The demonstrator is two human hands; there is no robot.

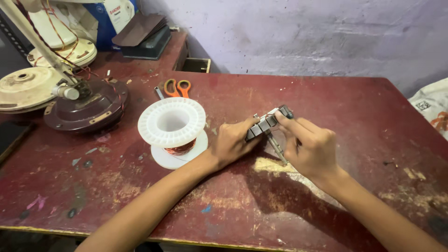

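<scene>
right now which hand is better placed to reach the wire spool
Left, probably. The left hand grips the grey metal stator piece on the side nearest the white wire spool; the right hand is farther away, across the piece.

Blue-and-white cardboard box point(113, 16) at the top left, standing behind the side shelf against the wall, with a white printed panel on its face. White bag point(431, 109) at the right edge past the counter point(326, 93), carrying a small square black-and-white code label point(423, 105) and orange-red print.
</scene>
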